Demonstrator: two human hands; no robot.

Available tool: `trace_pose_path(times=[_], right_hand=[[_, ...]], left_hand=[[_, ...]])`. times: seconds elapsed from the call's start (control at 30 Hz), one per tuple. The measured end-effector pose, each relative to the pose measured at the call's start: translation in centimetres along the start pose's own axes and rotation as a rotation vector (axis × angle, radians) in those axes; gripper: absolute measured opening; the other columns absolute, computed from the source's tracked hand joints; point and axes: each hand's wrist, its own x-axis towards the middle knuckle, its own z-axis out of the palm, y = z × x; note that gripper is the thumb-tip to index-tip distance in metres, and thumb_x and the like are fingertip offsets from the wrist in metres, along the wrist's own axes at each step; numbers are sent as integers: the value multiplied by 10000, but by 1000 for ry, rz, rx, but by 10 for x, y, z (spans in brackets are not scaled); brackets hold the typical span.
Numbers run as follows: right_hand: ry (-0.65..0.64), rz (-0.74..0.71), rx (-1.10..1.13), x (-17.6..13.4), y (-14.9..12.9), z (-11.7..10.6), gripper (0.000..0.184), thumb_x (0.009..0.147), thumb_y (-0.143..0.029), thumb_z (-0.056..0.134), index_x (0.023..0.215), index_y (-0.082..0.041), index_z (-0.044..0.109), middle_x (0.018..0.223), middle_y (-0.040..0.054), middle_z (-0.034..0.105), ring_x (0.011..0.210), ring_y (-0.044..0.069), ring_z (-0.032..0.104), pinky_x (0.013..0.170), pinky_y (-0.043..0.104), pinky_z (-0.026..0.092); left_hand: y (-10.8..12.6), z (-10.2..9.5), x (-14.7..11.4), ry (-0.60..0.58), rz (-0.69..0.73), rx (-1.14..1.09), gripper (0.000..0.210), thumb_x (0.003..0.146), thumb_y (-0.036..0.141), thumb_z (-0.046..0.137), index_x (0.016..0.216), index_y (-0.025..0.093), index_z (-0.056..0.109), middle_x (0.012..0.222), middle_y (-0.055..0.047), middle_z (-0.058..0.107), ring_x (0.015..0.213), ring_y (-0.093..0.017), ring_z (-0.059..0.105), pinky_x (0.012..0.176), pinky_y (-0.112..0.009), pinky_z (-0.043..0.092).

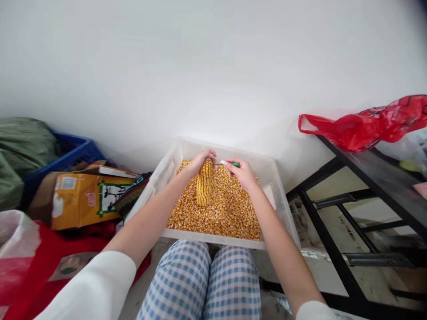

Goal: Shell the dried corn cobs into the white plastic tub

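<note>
My left hand (201,162) is closed around the far end of a yellow corn cob (204,186), which still bears rows of kernels. The cob's near end points toward me, over a bed of loose corn kernels (230,218). In my right hand (243,172) is a green-handled screwdriver (235,164), its thin shaft directed left at the cob's far end. Fingers hide much of the tool, and I cannot tell whether its tip touches the cob. Both hands are above a translucent plastic bin (220,237) that holds the kernels.
A white wall (213,80) rises behind the bin. At left are a blue crate (78,151), an orange cardboard box (75,200) and a red bag (36,266). On the right stands a black metal frame (328,231) with a red plastic bag (360,126) on top. My knees are close to the bin's near edge.
</note>
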Motion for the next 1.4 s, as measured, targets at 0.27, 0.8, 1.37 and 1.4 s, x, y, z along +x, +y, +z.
trace_pose_path(times=[0.27,0.8,1.37,1.4], right_hand=[[116,-119,13,-16,-1,14,377,749,-526,444,776,-161,537,516,-23,515,411,70,469,425,190,401],[74,-264,-161,-26,-1,14,257,816,-436,394,767,-194,467,569,-24,519,446,77,474,463,201,397],[76,-402,-519,-34,-9,12,202,835,-373,384,790,-189,457,592,-15,507,482,87,437,504,209,335],[71,-401,-522,-34,-8,12,204,836,-375,379,795,-191,457,599,-12,511,484,89,437,506,210,335]], left_hand=[[0,16,1,-90,4,67,121,611,158,413,695,137,498,574,-4,543,519,-123,521,511,-236,415],[0,21,-3,-100,45,79,96,627,148,396,670,144,482,534,-4,528,501,-129,519,492,-238,423],[4,24,-5,-54,19,131,95,610,153,412,626,136,504,540,-8,520,506,-111,496,486,-214,405],[4,24,-5,-49,15,135,92,607,150,415,625,136,505,542,-9,522,507,-110,496,487,-213,404]])
